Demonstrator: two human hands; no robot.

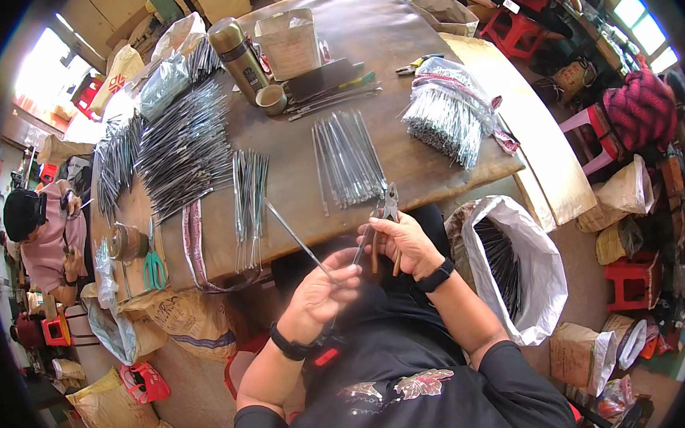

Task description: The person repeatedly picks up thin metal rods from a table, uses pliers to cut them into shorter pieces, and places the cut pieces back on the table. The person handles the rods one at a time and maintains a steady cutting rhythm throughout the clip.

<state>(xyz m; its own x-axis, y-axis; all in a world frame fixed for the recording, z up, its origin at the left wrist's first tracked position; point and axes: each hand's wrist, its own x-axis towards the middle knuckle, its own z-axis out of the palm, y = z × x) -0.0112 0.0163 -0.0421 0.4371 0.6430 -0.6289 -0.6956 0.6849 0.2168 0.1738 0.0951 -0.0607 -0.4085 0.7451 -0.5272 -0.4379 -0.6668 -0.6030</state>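
My left hand [324, 292] pinches a thin metal rod [298, 239] that slants up and left over the table's near edge. In my right hand [412, 247] is a pair of pliers [391, 204], jaws pointing away from me and handles hanging below my fingers. Another thin metal strip [364, 244] runs between the two hands; which hand bears it I cannot tell. Just beyond the pliers lies a fanned row of flat metal strips [351, 159]. A narrower bundle of rods [249, 197] rests to its left.
Large piles of rods [183, 147] cover the table's left side. A thermos [238, 57] and a cup [271, 99] stand farther back. One bagged bundle [444, 122] lies at right, above an open white sack [537, 263] of dark rods. Another person [59, 230] is at far left.
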